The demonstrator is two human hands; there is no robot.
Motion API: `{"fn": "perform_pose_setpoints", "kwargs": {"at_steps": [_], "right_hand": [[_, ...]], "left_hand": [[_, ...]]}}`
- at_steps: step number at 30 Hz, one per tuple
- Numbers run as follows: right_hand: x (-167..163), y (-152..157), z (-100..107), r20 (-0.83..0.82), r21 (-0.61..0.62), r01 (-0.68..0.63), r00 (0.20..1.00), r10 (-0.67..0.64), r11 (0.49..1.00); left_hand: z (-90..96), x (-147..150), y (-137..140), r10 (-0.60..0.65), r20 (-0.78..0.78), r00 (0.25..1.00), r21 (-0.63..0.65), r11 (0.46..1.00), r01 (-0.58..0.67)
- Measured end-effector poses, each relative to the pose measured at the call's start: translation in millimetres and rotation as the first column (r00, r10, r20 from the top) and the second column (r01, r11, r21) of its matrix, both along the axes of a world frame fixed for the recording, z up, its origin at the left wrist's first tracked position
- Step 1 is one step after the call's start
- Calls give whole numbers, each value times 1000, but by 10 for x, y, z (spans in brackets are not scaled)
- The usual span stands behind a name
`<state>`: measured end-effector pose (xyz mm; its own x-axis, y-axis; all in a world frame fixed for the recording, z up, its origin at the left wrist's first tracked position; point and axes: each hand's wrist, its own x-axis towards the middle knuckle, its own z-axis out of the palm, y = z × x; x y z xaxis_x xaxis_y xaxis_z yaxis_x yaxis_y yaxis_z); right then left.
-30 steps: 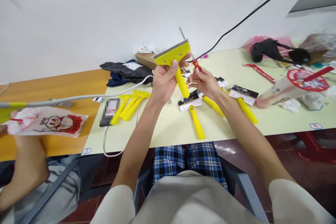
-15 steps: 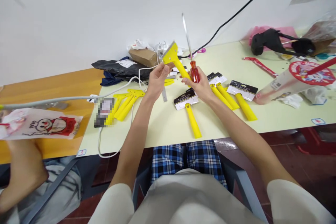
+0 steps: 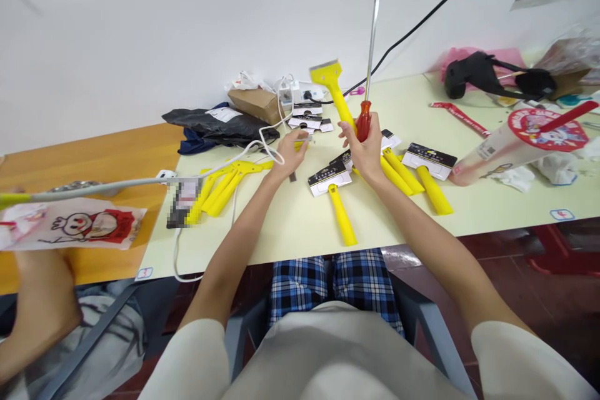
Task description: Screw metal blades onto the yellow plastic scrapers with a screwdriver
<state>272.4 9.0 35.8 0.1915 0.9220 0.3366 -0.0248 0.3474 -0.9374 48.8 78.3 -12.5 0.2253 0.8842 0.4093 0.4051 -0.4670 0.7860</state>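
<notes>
My right hand (image 3: 364, 147) is closed around two tools at once. One is a yellow scraper (image 3: 334, 78) with its wide metal-edged head up; the other is a screwdriver (image 3: 364, 115) with a red handle and its long shaft pointing up. My left hand (image 3: 287, 155) is low over the table, thumb and fingers apart, around a small yellow piece (image 3: 298, 145) that it partly hides. A flat metal strip (image 3: 293, 177) lies beside that hand. Yellow scraper parts (image 3: 227, 187) are piled to its left. Yellow handles (image 3: 343, 215) with black-and-white cards (image 3: 330, 178) lie near my right forearm.
White cable (image 3: 225, 169) crosses the left side. Behind are a black plastic bag (image 3: 218, 125), a cardboard box (image 3: 255, 104), more cards (image 3: 307, 122) and a power strip (image 3: 309, 92). A drink cup (image 3: 497, 147) leans at right. Another person's arm (image 3: 42, 300) is at far left.
My left hand has let go of the scraper and moved down to the table. My right hand has moved slightly right, still holding the scraper and screwdriver, which now stand more upright.
</notes>
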Motion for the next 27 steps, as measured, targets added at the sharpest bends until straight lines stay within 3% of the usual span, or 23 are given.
{"fn": "perform_pose_setpoints", "kwargs": {"at_steps": [3,7,12,16,20,24,27], "right_hand": [[-59,-10,15,-39,22,65,997,-64,998],[-56,41,3,-117,-26,1,993,-4,1000],[27,134,-63,-155,-28,-40,987,35,999],[69,163,-111,-141,-37,-65,988,59,997],[81,180,-134,-133,1,-92,987,91,996],[90,215,-146,-193,1,-104,976,102,995],[107,230,-136,-239,32,-113,964,117,993]], "left_hand": [[23,125,366,109,-112,988,73,992,-101],[-2,189,816,287,-85,954,37,958,-285],[-31,177,978,246,-105,964,-20,968,-250],[25,154,860,236,-107,966,-17,971,-239],[116,99,604,235,101,967,-76,971,-228],[181,29,175,148,502,852,-270,963,-9],[190,14,-187,66,651,756,-313,931,189]]}}
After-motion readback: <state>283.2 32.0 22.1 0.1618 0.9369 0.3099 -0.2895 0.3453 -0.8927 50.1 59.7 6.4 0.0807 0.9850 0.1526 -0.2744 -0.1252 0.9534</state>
